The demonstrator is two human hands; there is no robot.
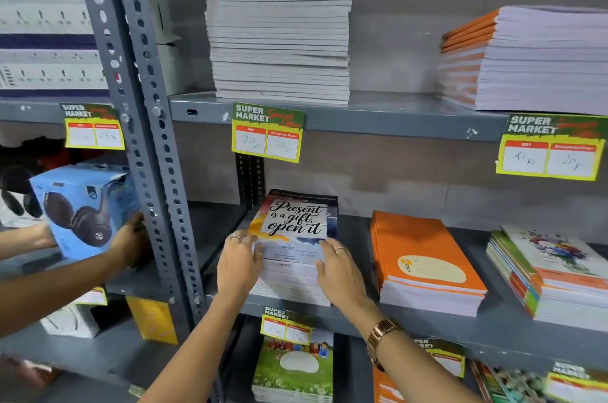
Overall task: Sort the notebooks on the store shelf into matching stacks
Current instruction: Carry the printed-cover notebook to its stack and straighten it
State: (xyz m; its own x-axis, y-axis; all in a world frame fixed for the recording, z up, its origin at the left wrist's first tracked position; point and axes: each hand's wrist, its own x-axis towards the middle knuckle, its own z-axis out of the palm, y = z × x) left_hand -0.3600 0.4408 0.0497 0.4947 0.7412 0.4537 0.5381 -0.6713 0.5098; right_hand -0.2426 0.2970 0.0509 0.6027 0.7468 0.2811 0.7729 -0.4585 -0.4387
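Squaring up the quote-cover stack

We brace the "Present is a gift" notebook stack (292, 251) on the middle shelf (427, 323), left hand (238, 262) and right hand (339, 272) pressed flat-fingered against its sides (likely aligning edges), with the orange notebooks (424, 261) just beside.

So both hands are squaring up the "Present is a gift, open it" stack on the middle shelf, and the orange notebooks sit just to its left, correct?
Not quite. In the head view the orange notebooks sit to the right of the "Present is a gift" stack, not its left. The rest holds: the left hand and right hand press on either side of that stack on the middle shelf.
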